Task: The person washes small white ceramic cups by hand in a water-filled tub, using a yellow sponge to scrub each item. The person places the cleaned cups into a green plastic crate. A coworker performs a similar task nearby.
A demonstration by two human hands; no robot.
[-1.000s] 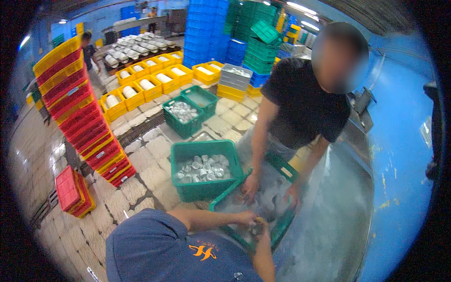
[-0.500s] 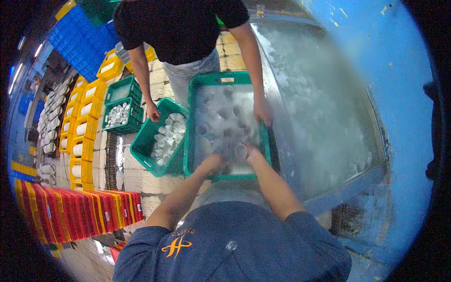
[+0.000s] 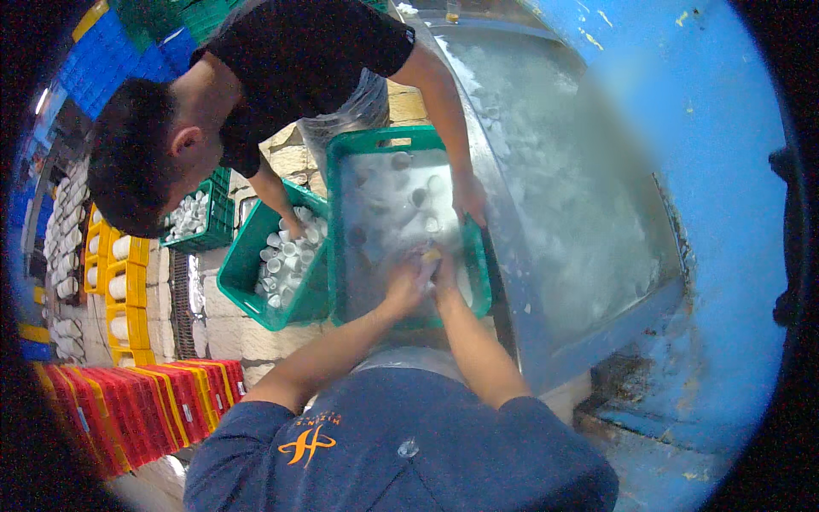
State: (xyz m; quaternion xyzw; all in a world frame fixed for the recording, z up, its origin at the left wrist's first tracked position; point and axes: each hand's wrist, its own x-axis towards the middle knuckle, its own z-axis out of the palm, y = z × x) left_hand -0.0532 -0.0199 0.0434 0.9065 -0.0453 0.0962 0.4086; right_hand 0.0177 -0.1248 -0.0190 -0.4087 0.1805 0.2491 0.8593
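My left hand (image 3: pixel 407 285) and my right hand (image 3: pixel 444 276) come together over the near part of a large green crate (image 3: pixel 334 224). Their fingers close around a small pale thing, mostly covered and blurred; its kind I cannot make out. White powdery material (image 3: pixel 384 192) fills much of the crate, with whitish cups (image 3: pixel 435 185) partly sunk in it. Beside it on the left, a second green crate (image 3: pixel 243 282) contains several loose white cups (image 3: pixel 290 260). Mist blurs the area around my fingers.
A co-worker in black (image 3: pixel 316 64) bends over from the far side, one hand (image 3: pixel 296 229) among the cups, the other (image 3: pixel 468 201) on the large crate's right rim. At right stands a misty metal basin (image 3: pixel 589 222). Red crates (image 3: pixel 153 401) and yellow crates (image 3: pixel 128 286) are stacked left.
My hands have moved from apart to together, farther into the crate. The co-worker has leaned down leftward and put a hand into the cups. The view has shifted slightly.
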